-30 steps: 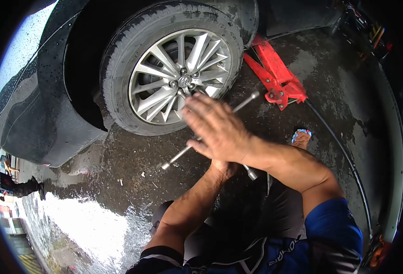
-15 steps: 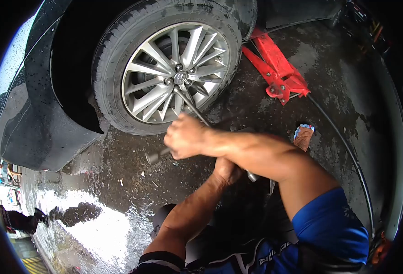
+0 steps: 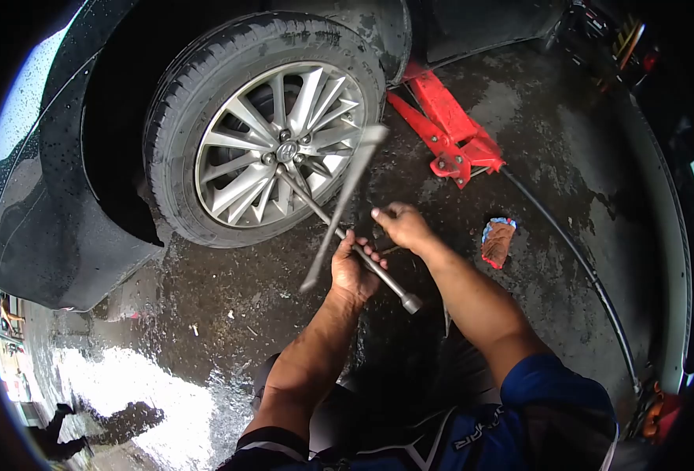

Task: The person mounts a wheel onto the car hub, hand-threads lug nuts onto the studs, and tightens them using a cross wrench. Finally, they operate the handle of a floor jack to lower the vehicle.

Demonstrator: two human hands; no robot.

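Note:
A four-way lug wrench [image 3: 311, 206] has one end on a lug nut near the hub of the alloy wheel [image 3: 241, 165]. Its cross arm is blurred by motion, and its free socket end points down toward me. My left hand [image 3: 352, 271] is palm up, with fingers curled loosely around the wrench's shaft below the cross. Just right of the wrench, my right hand [image 3: 403, 228] is off the metal, thumb out and fingers partly bent, holding nothing. Several other lug nuts show around the wheel's center cap [image 3: 287, 151].
A red floor jack [image 3: 449, 118] reaches under the dark car [image 3: 40, 228], its long handle [image 3: 574, 251] running down the right side. A brown work glove [image 3: 498, 242] lies on the wet, stained floor. Someone's dark-clothed leg [image 3: 52, 439] shows at lower left.
My right hand has let go of the wrench and swung right, away from it. The cross arm has turned. My left hand has shifted up and left with the shaft; the view has shifted slightly.

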